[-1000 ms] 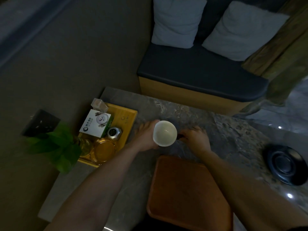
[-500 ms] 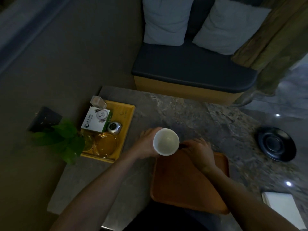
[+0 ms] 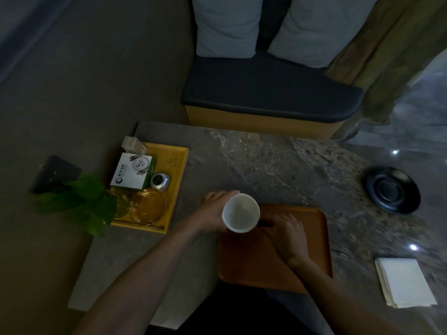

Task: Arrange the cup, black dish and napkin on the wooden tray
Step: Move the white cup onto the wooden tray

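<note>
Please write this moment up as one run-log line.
left hand: holding white cup over wooden tray corner | right hand: over tray | black dish, napkin: on table, off tray

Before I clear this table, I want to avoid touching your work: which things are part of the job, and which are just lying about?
Job: cup, wooden tray, black dish, napkin.
Lying about: yellow tray, box, plant, glass dishes.
</note>
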`<action>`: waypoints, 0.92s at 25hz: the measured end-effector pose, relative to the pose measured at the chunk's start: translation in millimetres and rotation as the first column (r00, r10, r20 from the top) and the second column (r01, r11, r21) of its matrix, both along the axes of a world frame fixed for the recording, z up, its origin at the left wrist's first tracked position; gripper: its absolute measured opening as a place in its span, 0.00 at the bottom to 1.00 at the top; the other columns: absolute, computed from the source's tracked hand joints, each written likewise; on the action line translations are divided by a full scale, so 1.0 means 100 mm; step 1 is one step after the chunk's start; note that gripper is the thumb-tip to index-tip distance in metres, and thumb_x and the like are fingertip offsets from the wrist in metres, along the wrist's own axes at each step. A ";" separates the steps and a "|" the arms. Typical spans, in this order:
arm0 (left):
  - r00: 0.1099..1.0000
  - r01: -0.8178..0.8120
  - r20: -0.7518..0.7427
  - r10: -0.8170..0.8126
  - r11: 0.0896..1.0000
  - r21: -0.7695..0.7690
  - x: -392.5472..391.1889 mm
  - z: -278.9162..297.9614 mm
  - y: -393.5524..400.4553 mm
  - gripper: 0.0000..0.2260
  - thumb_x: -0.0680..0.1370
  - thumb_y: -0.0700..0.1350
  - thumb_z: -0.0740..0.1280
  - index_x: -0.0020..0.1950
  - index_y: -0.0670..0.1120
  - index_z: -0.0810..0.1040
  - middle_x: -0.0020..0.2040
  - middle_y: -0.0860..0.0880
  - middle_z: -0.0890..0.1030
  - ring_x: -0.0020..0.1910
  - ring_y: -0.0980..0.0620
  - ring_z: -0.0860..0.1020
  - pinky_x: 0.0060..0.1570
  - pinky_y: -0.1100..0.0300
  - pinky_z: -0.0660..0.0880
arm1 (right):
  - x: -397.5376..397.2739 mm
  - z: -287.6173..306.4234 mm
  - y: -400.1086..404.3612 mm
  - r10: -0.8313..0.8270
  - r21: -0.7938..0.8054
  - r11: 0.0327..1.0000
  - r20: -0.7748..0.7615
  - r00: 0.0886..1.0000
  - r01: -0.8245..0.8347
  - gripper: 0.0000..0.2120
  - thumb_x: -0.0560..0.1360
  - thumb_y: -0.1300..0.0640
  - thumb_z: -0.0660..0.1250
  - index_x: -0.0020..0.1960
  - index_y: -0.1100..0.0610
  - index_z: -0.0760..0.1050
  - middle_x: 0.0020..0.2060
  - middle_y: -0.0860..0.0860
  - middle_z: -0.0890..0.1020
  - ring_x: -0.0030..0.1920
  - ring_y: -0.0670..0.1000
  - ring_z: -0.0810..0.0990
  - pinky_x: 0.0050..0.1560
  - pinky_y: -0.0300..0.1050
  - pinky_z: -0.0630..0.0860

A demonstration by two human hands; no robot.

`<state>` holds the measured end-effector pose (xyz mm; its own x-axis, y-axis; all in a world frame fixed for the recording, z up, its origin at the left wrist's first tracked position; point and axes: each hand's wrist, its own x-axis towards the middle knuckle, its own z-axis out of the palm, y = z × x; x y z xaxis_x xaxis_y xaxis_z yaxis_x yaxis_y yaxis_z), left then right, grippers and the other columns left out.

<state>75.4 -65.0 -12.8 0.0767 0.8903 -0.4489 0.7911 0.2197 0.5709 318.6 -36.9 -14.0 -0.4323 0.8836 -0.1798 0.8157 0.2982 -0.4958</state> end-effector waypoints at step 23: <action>0.962 -0.236 0.158 0.224 0.970 0.062 0.03 -0.17 -0.19 0.48 0.61 0.52 0.81 0.76 0.57 0.59 0.73 0.52 0.69 0.73 0.51 0.65 0.72 0.41 0.60 | 0.00 -0.06 -0.10 -0.049 -0.096 0.994 -0.061 0.997 0.043 0.10 0.74 0.51 0.71 0.54 0.43 0.79 0.49 0.43 0.82 0.51 0.48 0.77 0.51 0.53 0.74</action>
<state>78.6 -84.3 -29.6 -0.0738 0.9242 -0.3746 0.6292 0.3346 0.7015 318.3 -47.4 -20.1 -0.4048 0.8831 -0.2371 0.7937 0.2105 -0.5708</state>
